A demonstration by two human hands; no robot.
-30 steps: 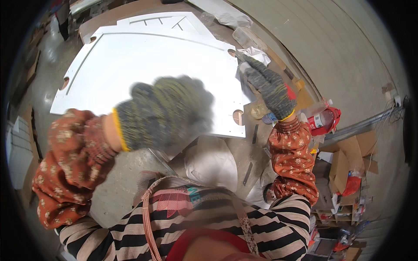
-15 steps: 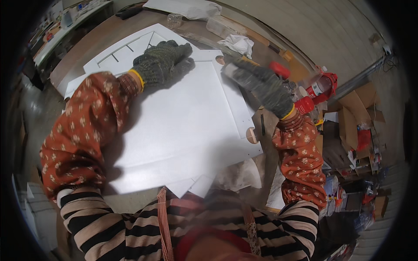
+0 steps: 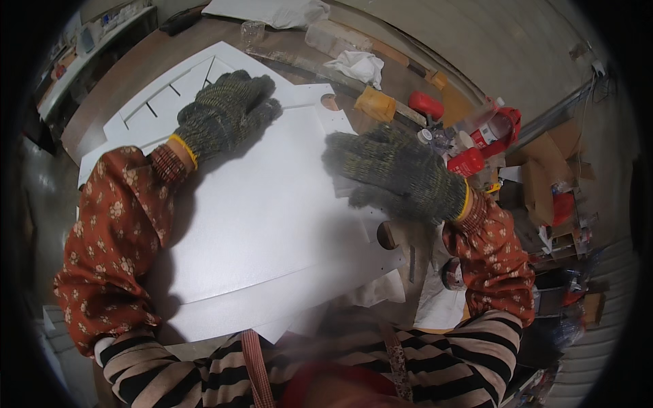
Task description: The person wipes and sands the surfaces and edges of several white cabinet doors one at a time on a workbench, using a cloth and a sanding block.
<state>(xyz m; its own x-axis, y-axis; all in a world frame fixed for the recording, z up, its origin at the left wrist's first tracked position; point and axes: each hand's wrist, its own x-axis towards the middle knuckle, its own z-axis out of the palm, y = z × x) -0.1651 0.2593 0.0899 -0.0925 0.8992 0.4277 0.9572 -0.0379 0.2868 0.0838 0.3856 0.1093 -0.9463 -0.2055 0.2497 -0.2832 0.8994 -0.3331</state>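
A large white panel (image 3: pixel 272 217) lies in front of me, with grooves and round cut-outs along its right side. My left hand (image 3: pixel 228 112), in a dark knitted glove with a yellow cuff, rests on its far left part with fingers stretched out. Over the panel's right edge, between the two cut-outs, is my right hand (image 3: pixel 398 173) in a matching glove. Its fingers are bent and pressed together, slightly blurred. A pale grey bit shows below them, but what they hold is hidden. A second white piece with short dark slots (image 3: pixel 153 109) shows beyond my left hand.
The brown table (image 3: pixel 102 102) extends behind the panel. To the right are a yellow block (image 3: pixel 375 104), a red container (image 3: pixel 426 105), a clear bottle (image 3: pixel 495 129) and a crumpled white cloth (image 3: pixel 357 66). Cardboard boxes (image 3: pixel 544 177) stand farther right.
My right hand has moved from the panel's far right corner back toward me along its right edge. My left hand stays on the panel; the view has shifted a little.
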